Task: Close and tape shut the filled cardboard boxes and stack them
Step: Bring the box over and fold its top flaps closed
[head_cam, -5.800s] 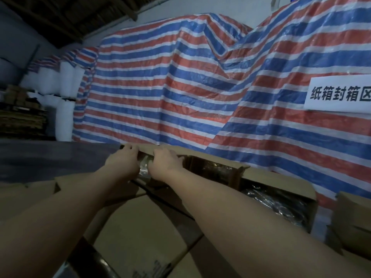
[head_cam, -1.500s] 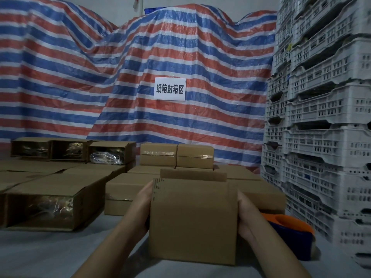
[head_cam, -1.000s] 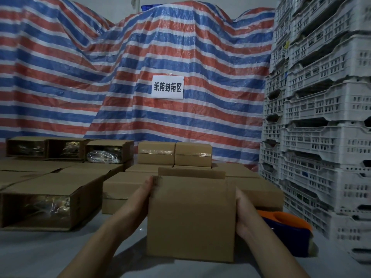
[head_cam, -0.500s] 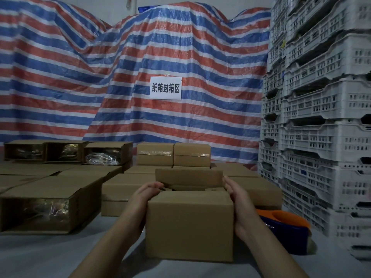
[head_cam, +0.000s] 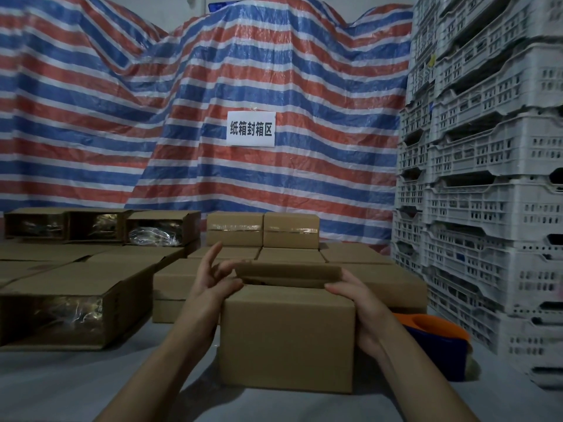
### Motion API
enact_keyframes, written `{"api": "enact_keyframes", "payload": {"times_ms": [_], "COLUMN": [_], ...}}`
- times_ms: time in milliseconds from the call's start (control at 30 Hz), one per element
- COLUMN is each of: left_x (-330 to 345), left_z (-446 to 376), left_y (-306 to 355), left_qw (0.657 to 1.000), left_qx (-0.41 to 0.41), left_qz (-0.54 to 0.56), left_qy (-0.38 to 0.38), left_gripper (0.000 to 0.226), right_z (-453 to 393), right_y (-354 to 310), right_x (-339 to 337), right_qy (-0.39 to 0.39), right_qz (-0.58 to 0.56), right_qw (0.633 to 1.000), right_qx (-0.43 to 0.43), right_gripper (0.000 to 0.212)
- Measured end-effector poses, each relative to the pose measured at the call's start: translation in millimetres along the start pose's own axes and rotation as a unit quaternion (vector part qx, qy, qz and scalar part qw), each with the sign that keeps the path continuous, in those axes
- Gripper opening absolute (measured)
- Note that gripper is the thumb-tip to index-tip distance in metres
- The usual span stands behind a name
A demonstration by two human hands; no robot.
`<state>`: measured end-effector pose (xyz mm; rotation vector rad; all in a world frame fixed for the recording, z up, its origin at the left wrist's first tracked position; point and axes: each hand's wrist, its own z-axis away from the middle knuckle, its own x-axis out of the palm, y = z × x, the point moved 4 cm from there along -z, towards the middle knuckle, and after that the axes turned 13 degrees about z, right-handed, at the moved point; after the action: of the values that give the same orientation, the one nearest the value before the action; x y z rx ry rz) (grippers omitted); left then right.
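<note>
Cardboard box (head_cam: pixel 286 336) stands on the grey tabletop (head_cam: pixel 61 388) dead centre, straight ahead at 12 o'clock from the person. Long axis runs 9 to 3, across the view. Top not yet sealed: near flap folded flat, far flap (head_cam: pixel 288 273) standing up behind a dark gap.

Left hand (head_cam: pixel 210 284) at the box's upper left corner, 9 o'clock side. Thumb lies on the near flap's edge; fingers spread and lifted, holding nothing. Right hand (head_cam: pixel 353 295) at the upper right corner, 3 o'clock side. Fingers curl over the far flap's right end, thumb on the near top edge, so it grips the flap.

Judgement: the next move turns on the far flap, lying just beyond both hands toward 12 o'clock. It must come down toward the person. The right hand is already on it; the left is nearer the gap than the flap.

Tape dispenser (head_cam: pixel 435 345), orange and blue, sits on the tabletop at 3 o'clock, just beside the right forearm. Taped boxes (head_cam: pixel 263 229) stacked at 12 o'clock; open boxes (head_cam: pixel 73 306) at 9 to 10 o'clock.
</note>
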<state>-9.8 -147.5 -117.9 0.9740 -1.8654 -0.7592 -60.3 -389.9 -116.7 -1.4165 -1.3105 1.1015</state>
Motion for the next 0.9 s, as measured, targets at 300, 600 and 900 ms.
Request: {"api": "enact_keyframes", "payload": {"times_ms": [300, 600, 900], "left_x": [0, 4, 37], "left_z": [2, 3, 0], "left_y": [4, 3, 39], "left_qw": [0.987, 0.988, 0.909], "left_qx": [-0.008, -0.012, -0.011], "left_qz": [-0.159, -0.151, -0.409], "left_qy": [0.006, 0.018, -0.077], "left_gripper": [0.024, 0.026, 0.023], "right_z": [1, 0, 0], "right_y": [-1, -11, -20], "right_x": [1, -5, -4], "right_qy": [0.01, 0.0, 0.006], "right_qz": [0.007, 0.159, 0.209], "right_qw": [1.0, 0.984, 0.976], "right_qx": [-0.014, -0.078, -0.063], "right_gripper": [0.05, 0.03, 0.034]}}
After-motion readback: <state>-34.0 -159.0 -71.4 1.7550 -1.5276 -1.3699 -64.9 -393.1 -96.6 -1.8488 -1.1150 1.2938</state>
